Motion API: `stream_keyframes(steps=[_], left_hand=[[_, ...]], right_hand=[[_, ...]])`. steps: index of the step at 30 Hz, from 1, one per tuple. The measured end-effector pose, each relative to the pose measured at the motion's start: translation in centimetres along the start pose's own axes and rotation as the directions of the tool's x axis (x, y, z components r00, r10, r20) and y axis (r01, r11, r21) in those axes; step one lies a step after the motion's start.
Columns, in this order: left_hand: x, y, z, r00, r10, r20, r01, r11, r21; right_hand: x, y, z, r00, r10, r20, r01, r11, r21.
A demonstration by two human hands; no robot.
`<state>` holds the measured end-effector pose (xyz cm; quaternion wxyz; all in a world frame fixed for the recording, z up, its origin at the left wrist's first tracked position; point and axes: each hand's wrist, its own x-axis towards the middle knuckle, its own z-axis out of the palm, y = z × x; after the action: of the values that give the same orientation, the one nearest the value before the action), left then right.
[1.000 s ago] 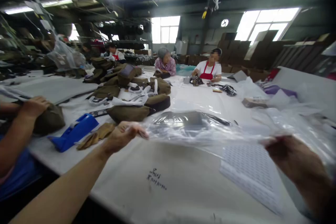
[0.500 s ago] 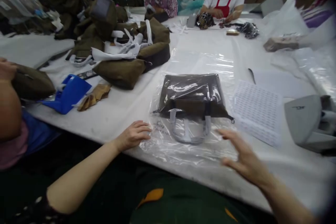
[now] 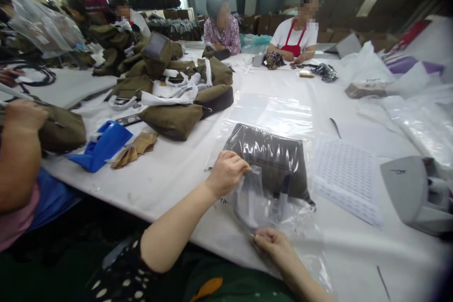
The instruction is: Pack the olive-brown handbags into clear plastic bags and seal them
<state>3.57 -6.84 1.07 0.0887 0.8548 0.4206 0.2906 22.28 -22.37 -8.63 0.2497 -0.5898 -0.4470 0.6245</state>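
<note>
Loose half a second ago, the left hand [image 3: 227, 172] and right hand [image 3: 275, 244] now pinch the plastic [image 3: 300, 229], seemingly its near end, so work centres on this film, the bag [image 3: 271, 146] lying under it beyond the right hand.

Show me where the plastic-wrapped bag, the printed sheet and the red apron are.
Plastic-wrapped bag [image 3: 273, 155]: head view, on the middle of its dark body.
Printed sheet [image 3: 346, 177]: head view, on the middle of its printed face.
Red apron [image 3: 292, 50]: head view, on its front.
</note>
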Motion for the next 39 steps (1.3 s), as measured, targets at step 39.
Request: stream_keyframes(steps=[39], left_hand=[[-2.6,1.2,12.3,0.925,0.035,-0.379,0.098,0.940,0.327]], right_hand=[[-7.4,2.7,-39.5,0.363,-0.001,-0.932,0.084,0.996,0.032]])
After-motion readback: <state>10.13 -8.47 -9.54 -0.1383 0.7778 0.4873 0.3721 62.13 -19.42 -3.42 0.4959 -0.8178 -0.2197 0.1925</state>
